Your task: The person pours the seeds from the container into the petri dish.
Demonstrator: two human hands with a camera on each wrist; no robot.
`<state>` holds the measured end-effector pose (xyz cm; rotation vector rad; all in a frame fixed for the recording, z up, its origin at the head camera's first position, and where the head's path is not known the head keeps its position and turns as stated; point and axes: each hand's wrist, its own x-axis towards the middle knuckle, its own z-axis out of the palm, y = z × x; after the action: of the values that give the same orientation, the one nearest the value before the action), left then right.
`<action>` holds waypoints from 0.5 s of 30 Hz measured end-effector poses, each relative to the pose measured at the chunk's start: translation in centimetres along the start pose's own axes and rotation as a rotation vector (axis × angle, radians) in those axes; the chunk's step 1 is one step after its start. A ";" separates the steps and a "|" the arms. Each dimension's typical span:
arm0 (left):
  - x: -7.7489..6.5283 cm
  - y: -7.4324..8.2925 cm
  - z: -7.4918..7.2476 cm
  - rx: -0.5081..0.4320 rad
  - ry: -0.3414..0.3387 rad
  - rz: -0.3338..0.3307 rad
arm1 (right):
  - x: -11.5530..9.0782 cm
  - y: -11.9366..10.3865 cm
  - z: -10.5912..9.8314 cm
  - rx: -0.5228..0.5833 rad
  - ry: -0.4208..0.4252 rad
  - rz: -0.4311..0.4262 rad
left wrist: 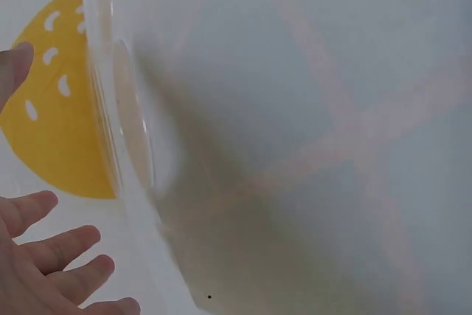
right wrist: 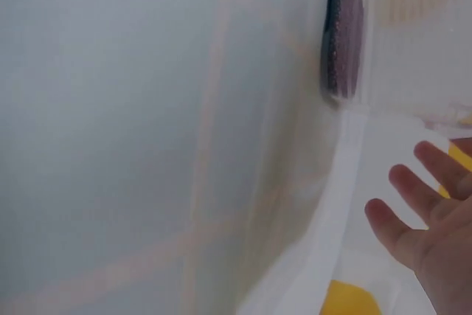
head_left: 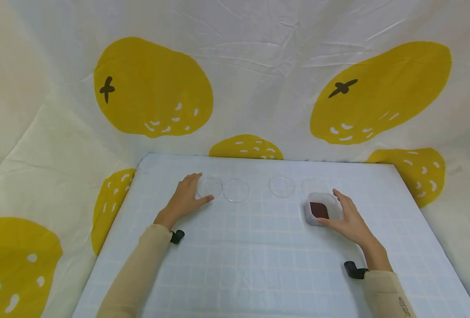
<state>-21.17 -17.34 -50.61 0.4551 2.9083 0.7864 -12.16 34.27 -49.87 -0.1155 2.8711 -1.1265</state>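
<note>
My left hand is beside the leftmost clear round dish, its thumb and straight fingers spread apart near the rim. In the left wrist view, the fingers are spread and hold nothing. My right hand grips a clear, square-sided plastic container, with the thumb at the front and the index finger at the far right side. A dark reddish-brown block lies inside the container. In the right wrist view, the other fingers are splayed; the thumb is hidden there.
Two more clear round dishes lie along the back of the table, and a faint round outline shows behind the container. The pale checked tablecloth meets a white backdrop printed with yellow fruit.
</note>
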 end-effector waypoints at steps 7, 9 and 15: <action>0.8 -0.7 0.0 0.020 -0.063 -0.041 | 0.4 0.6 0.0 0.016 -0.051 0.018; 1.0 -1.0 0.0 0.026 -0.078 -0.050 | 0.5 0.7 -0.1 0.031 -0.064 0.019; 1.1 -1.7 0.4 0.090 -0.107 -0.082 | 0.7 0.9 -0.3 0.080 -0.117 0.046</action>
<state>-22.65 -18.21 -51.87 0.3714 2.8503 0.6035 -12.88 35.08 -50.27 -0.1071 2.7093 -1.1826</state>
